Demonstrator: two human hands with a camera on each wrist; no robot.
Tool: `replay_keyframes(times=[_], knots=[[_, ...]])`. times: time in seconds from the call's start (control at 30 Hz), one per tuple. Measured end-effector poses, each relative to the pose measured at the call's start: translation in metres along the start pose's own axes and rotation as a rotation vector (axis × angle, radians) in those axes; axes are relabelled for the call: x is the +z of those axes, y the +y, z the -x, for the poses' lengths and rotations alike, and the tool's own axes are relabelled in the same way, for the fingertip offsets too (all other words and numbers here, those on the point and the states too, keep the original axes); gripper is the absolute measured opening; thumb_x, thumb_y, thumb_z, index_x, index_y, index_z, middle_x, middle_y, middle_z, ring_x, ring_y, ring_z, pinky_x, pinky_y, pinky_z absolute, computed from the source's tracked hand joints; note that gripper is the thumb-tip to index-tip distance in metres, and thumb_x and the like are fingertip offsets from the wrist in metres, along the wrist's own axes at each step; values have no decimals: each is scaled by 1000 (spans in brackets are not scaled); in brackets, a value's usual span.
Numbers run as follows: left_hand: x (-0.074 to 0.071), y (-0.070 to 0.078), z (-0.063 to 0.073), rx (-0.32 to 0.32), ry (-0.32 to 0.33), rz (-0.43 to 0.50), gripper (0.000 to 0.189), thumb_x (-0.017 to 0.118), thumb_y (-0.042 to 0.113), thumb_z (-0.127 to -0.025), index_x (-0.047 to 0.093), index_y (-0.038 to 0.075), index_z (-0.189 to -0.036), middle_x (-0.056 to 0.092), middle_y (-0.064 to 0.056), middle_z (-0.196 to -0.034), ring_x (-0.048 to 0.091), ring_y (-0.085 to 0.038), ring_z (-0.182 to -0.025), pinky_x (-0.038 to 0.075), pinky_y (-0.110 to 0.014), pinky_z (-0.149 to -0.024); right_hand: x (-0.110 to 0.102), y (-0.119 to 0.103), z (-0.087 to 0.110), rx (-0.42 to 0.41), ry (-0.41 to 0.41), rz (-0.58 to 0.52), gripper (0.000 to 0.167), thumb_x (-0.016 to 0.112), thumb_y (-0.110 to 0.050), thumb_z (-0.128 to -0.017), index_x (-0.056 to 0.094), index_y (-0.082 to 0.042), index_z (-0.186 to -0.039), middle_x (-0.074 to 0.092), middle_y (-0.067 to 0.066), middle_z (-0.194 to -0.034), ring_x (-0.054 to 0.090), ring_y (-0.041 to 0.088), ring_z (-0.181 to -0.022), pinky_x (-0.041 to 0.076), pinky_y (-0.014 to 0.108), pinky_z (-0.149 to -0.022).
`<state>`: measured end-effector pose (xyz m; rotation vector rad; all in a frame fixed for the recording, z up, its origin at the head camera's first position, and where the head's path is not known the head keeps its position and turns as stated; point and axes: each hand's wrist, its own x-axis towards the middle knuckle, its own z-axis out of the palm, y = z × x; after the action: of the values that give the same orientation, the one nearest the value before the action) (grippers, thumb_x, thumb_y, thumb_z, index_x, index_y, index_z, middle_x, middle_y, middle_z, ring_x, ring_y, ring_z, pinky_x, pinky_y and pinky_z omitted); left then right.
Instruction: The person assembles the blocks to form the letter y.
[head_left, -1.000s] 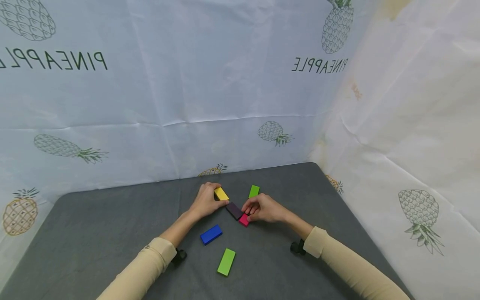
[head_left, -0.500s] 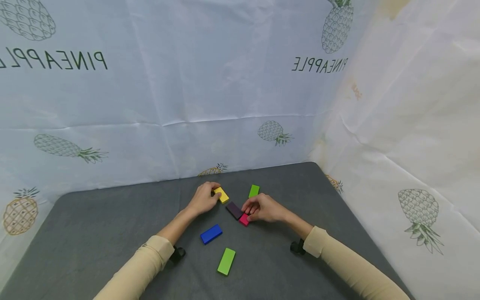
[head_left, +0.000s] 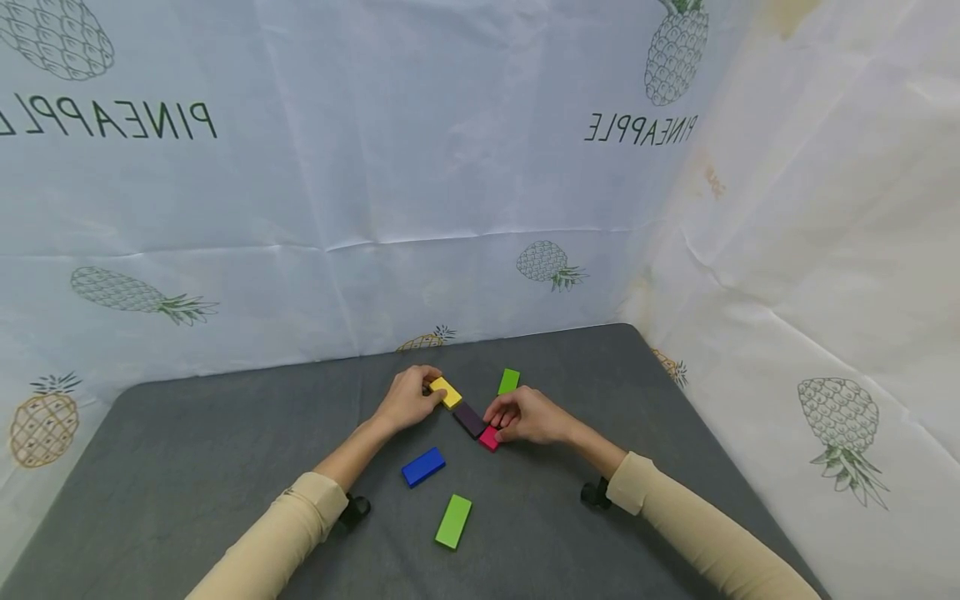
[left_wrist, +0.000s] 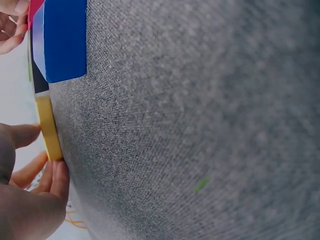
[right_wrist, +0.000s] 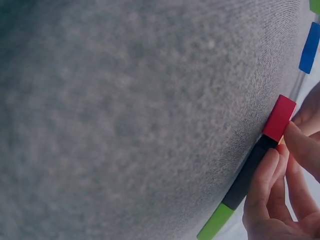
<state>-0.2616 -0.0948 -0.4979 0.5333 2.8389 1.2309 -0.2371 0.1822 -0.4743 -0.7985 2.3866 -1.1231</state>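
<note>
My left hand (head_left: 409, 398) pinches a yellow block (head_left: 447, 392) by its far end, thumb along one side. The yellow block's near end meets a dark, nearly black block (head_left: 470, 420) lying in line with it. At the other end of the dark block is a red block (head_left: 489, 438), held between the thumb and curled fingers of my right hand (head_left: 531, 416). In the right wrist view, black (right_wrist: 250, 172) runs between the red block and a green block (right_wrist: 216, 221), beside my fingertips. My right hand partly covers the red block and the far green one.
A blue block (head_left: 423, 467) lies nearer the body, with a second green block (head_left: 453, 522) in front of it. Everything lies on a dark grey cloth-covered table (head_left: 225, 467). Pineapple-print curtains (head_left: 420, 167) hang behind and at the right.
My left hand drew the yellow block back a little, its thumb shifting along it, then slid it against the dark block's end. My right hand stays on the red block.
</note>
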Motion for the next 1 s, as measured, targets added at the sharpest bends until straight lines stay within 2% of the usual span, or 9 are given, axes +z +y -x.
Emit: replay_keyframes(times=[1.0], knots=[[2, 0, 5, -2, -4, 6, 35, 75, 10, -101, 71, -7, -132, 73, -24, -126, 71, -39, -116, 58, -53, -103, 1, 0, 0, 14, 5, 4, 22, 84, -1, -92, 79, -3, -114, 77, 12, -104, 67, 8, -88, 58, 19, -79]])
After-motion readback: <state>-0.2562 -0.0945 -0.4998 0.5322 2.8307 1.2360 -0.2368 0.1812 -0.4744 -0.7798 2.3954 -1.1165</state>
